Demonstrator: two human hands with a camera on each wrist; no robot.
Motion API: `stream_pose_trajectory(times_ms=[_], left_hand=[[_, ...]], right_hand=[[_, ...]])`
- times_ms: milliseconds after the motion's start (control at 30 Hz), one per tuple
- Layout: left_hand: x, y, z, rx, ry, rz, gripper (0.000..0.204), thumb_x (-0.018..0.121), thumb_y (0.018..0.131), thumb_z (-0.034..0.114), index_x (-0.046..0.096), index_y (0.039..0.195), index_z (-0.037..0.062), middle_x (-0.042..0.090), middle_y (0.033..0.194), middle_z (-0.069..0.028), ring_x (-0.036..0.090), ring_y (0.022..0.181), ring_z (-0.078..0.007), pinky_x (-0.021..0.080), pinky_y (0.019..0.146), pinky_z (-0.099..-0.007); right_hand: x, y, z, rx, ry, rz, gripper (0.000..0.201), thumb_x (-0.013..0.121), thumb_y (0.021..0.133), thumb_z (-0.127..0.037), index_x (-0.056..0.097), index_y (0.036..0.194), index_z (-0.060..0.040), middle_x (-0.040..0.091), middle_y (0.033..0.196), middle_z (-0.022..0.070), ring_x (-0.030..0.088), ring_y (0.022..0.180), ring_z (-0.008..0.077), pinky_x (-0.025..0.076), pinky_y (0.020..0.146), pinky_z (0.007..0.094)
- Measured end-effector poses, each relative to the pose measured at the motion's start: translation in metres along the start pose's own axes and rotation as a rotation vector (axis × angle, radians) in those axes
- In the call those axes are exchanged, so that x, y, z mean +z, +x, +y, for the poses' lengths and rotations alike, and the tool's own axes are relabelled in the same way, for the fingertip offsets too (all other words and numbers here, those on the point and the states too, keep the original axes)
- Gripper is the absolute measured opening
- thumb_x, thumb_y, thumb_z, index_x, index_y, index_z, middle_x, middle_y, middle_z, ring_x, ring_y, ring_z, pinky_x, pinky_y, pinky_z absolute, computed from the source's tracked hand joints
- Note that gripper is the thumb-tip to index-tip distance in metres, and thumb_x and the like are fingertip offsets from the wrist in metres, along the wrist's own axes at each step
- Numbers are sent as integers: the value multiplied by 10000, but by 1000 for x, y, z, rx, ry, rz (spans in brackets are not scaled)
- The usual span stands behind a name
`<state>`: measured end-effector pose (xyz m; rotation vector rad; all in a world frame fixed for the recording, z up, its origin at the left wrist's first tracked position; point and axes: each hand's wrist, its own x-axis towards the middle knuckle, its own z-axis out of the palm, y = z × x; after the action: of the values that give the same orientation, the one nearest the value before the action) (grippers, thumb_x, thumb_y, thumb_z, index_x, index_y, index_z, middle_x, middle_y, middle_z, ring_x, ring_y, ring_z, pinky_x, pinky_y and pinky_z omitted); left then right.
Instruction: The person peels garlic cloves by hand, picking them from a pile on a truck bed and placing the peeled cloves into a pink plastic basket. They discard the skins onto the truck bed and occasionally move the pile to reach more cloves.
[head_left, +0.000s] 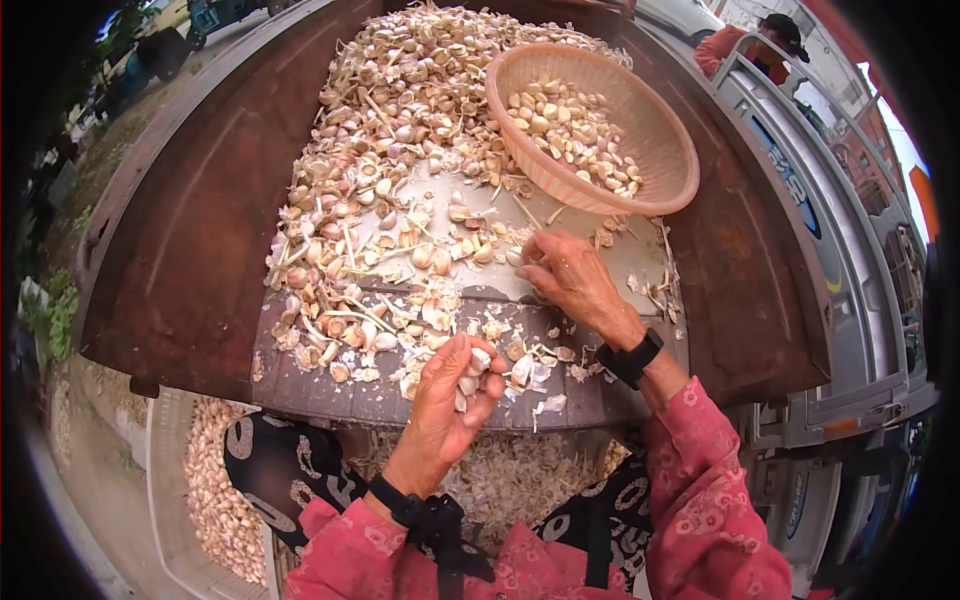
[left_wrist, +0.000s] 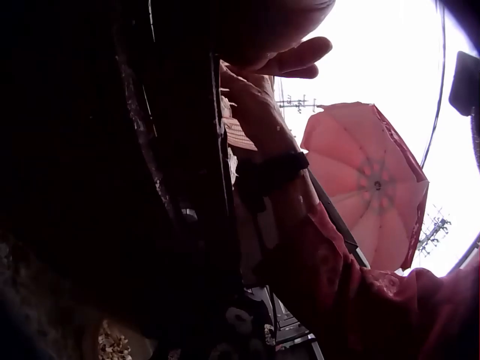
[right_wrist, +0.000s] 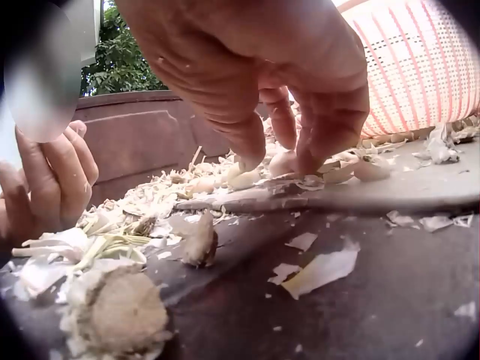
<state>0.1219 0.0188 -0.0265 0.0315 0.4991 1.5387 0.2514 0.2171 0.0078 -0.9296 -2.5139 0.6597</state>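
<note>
Low over the near edge of the wooden surface, the left hand (head_left: pixel 447 408) curls its fingers round a few garlic cloves (head_left: pixel 470 384). The right hand (head_left: pixel 572 280) reaches down on the board right of centre; in the right wrist view the right hand (right_wrist: pixel 262 82) has its fingertips bent down among cloves and skins, a pale clove (right_wrist: pixel 244 178) at the thumb or a fingertip. Whether it pinches that clove is unclear. A large heap of garlic cloves (head_left: pixel 400 110) covers the far and left part. The left hand (left_wrist: pixel 277 37) is dark and cropped in the left wrist view.
A pink basket (head_left: pixel 678 190) of peeled cloves stands at the back right. High brown metal walls (head_left: pixel 190 230) flank the surface. Skins and a root end (right_wrist: pixel 124 311) lie near the front. Below left is a crate (head_left: pixel 170 480) of cloves; a person (head_left: pixel 715 50) is beyond, right.
</note>
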Motion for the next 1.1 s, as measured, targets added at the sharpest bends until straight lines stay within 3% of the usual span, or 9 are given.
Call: stream_pose_trajectory(times_ms=[67,167,300,467,600,733,833,1000,1100], left_hand=[[-3,2,-1,38,12,-21,210,537,1034,249,595,1035,47,645,936,-133,654,711,-163,436,399,-177],[-1,2,-2,66,72,-31,136,593,993,178,598,1039,50,670,970,-134,705,807,-200,456,408,-186],[9,-1,0,53,120,31,150,622,944,102,602,1079,40,678,947,-108,710,799,-202,458,404,-189],[1,1,6,125,235,26,213,656,949,126,631,1122,4,673,889,-78,691,764,-144,413,379,-164],[15,1,6,215,584,106,310,716,925,147,661,1181,-18,680,835,-47,660,684,-80,360,370,-143],[26,-9,-5,195,742,90,313,735,910,136,679,1181,-11,705,820,-48,648,626,-62,349,370,-153],[26,-13,-9,193,714,75,303,722,920,136,660,1181,-5,703,855,-53,652,637,-74,352,372,-149],[30,-31,-8,124,482,32,265,683,952,159,623,1156,1,685,894,-82,640,657,-97,342,369,-140],[52,-58,-2,103,414,-45,240,682,948,153,628,1131,7,661,873,-104,632,669,-104,354,372,-149]], right_hand=[[12,5,1,-114,-82,137,189,680,875,-160,610,965,-9,628,948,196,642,859,382,511,738,467],[13,11,-2,27,-238,39,203,669,889,-177,590,961,-5,644,975,186,629,913,387,494,769,457],[10,12,-1,-12,-291,56,226,666,887,-197,593,958,5,647,944,170,642,849,329,501,739,422],[-16,-24,-21,127,338,-145,208,682,857,-97,608,1006,28,677,832,156,657,780,289,513,697,394],[-26,-57,-46,-317,123,-137,188,674,844,-38,592,1008,2,630,830,163,642,777,347,498,691,413],[-30,-76,-66,-305,35,-143,193,669,829,-25,594,1004,-1,634,871,174,630,791,390,496,692,433],[-32,-82,-72,-202,202,-103,180,688,826,-36,615,987,0,630,881,159,633,756,341,497,682,407],[-27,-106,-84,87,564,-27,219,735,849,-74,699,1056,-12,664,957,88,633,764,131,504,616,277],[-29,-124,-99,-55,618,104,306,765,813,-26,716,1114,-35,681,1017,91,655,812,132,521,631,256]])
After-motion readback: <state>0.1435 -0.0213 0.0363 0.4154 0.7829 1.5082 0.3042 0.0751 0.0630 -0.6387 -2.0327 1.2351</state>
